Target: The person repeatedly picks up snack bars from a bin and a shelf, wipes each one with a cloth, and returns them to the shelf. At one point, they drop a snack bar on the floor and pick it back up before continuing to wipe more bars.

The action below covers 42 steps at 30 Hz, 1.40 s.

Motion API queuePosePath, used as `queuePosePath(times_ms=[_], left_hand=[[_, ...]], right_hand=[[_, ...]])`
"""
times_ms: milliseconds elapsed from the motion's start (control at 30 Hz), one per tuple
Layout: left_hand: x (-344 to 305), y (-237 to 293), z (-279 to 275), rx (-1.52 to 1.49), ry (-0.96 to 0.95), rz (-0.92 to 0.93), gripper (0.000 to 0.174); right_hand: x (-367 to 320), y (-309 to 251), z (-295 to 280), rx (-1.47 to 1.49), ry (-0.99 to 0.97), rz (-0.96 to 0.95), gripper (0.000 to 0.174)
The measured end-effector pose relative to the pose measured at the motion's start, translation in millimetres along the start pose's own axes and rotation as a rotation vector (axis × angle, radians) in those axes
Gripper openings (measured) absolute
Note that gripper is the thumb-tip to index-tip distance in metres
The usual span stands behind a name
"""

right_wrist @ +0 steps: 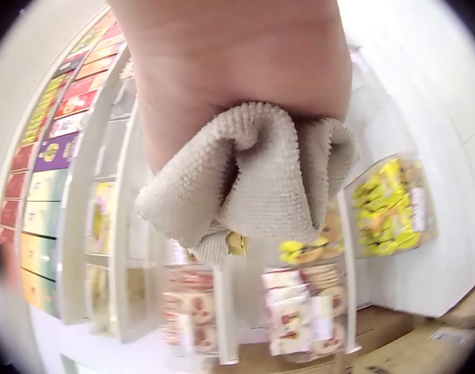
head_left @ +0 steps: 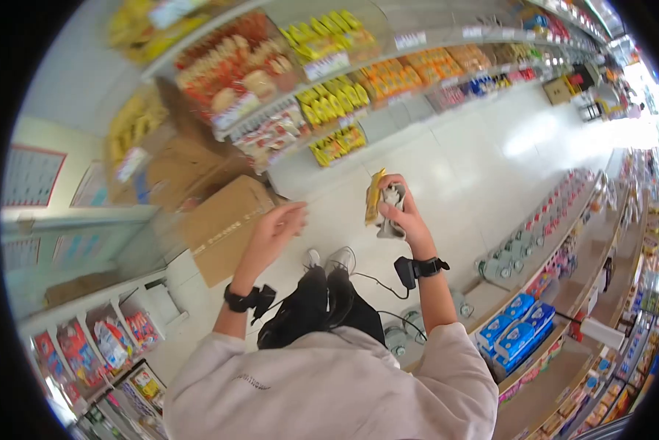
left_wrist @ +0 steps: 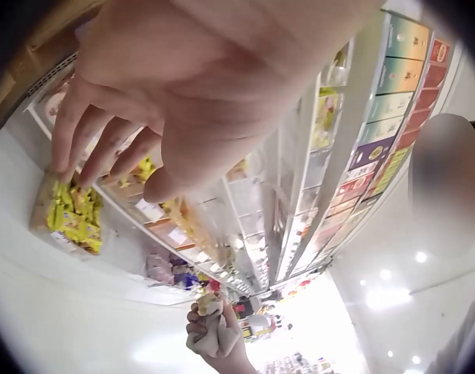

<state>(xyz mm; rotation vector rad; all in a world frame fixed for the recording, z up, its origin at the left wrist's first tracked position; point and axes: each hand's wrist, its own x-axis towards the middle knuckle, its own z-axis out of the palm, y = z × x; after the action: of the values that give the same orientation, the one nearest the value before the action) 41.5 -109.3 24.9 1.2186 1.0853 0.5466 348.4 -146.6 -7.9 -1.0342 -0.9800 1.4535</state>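
Above a pale floor (head_left: 447,161), a person's right hand (head_left: 410,214) is curling its fingers around a crumpled gray cloth (head_left: 390,229) and a yellow packet (head_left: 373,202), the packet sitting at 10 o'clock from the cloth in the head view. At 9 o'clock from that hand, the left hand (head_left: 279,226) is holding nothing, its slightly bent fingers hanging loose. A cardboard box (head_left: 230,229) is standing at 9 o'clock from the left hand, with yellow snacks (head_left: 337,145) sitting at 1 o'clock.
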Motion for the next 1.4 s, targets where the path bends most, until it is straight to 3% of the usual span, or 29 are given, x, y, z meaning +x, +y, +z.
queuePosePath(times_ms=[67, 167, 267, 367, 433, 467, 500, 600, 633, 733, 867, 967, 1067, 1167, 1267, 1367, 1400], left_hand=[[-20, 47, 13, -0.088, -0.043, 0.144, 0.037], [-52, 89, 13, -0.156, -0.075, 0.13, 0.039], [-66, 72, 3, -0.281, 0.043, 0.289, 0.039], [-97, 98, 6, -0.453, 0.321, 0.515, 0.038], [-111, 106, -7, -0.413, 0.514, 0.554, 0.035], [-116, 109, -14, -0.394, 0.605, 0.571, 0.033], [-122, 113, -18, -0.396, 0.615, 0.563, 0.032], [-125, 118, -29, -0.403, 0.618, 0.548, 0.031], [-120, 115, -35, -0.404, 0.621, 0.56, 0.031], [-116, 117, -57, -0.405, 0.67, 0.604, 0.029], [-119, 126, -91, -0.457, 0.651, 0.639, 0.029], [-114, 124, -116, -0.545, 0.662, 0.637, 0.026], [-113, 113, -149, -0.574, 0.597, 0.596, 0.026], [-118, 113, -167, -0.684, 0.567, 0.588, 0.025], [-120, 107, -180, -0.667, 0.553, 0.597, 0.019], [-119, 113, -177, -0.486, 0.609, 0.635, 0.021], [-116, 112, -175, -0.433, 0.598, 0.631, 0.02]], right_hand=[[-4, -38, 40, 0.01, -0.203, -0.006, 0.036], [0, -78, 96, -0.054, -0.46, -0.052, 0.038], [1, -92, 133, 0.01, -0.492, -0.084, 0.041], [8, -106, 172, -0.203, -0.383, -0.289, 0.042], [17, -101, 187, -0.155, -0.229, -0.246, 0.041], [27, -90, 187, -0.044, -0.13, -0.115, 0.042], [34, -88, 193, 0.064, -0.026, 0.014, 0.043], [43, -83, 214, 0.133, 0.026, -0.027, 0.045], [31, -94, 237, 0.0, 0.036, -0.113, 0.043], [21, -129, 275, -0.318, -0.334, -0.178, 0.043], [48, -114, 287, -0.356, -0.437, -0.128, 0.035], [57, -118, 307, -0.437, -0.376, -0.095, 0.032], [56, -118, 329, -0.456, -0.361, -0.21, 0.034], [62, -107, 338, -0.672, -0.43, -0.395, 0.035], [72, -99, 324, -0.531, -0.339, -0.219, 0.035], [85, -119, 336, -0.276, -0.121, -0.133, 0.035], [84, -124, 342, -0.304, -0.153, -0.155, 0.034]])
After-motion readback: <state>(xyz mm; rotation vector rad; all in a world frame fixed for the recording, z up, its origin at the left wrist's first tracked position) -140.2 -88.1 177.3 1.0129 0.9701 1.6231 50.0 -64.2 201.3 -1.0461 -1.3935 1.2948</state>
